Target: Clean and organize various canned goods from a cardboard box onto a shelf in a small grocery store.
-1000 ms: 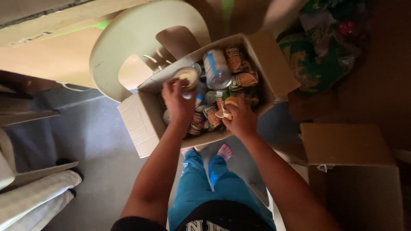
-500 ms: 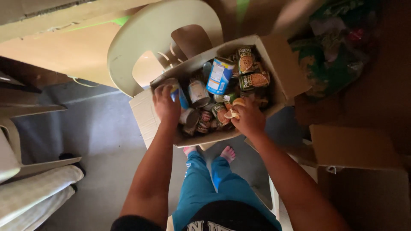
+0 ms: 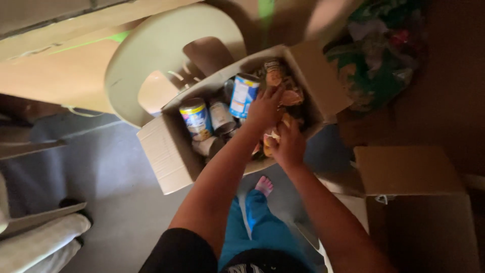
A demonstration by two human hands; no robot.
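An open cardboard box (image 3: 164,151) sits on a pale plastic chair (image 3: 151,60). Inside stand a tall blue and white can (image 3: 243,95), a yellow and blue can (image 3: 196,119) and a grey can (image 3: 220,116), with several packets (image 3: 275,71) at the right end. My left hand (image 3: 262,108) reaches into the box beside the blue and white can, fingers spread over the packets. Just below it, my right hand (image 3: 289,145) is at the box's near edge, curled around small yellowish packets (image 3: 269,137).
Another open cardboard box (image 3: 404,172) lies on the floor at the right. A bag of green and mixed wrappers (image 3: 379,65) sits at the upper right. My bare foot (image 3: 263,186) and blue trouser legs are below the box. Pale furniture (image 3: 35,242) stands at the lower left.
My left hand has moved from the left part of the box across to the right end, next to my right hand. The view has shifted, so the box sits more centrally.
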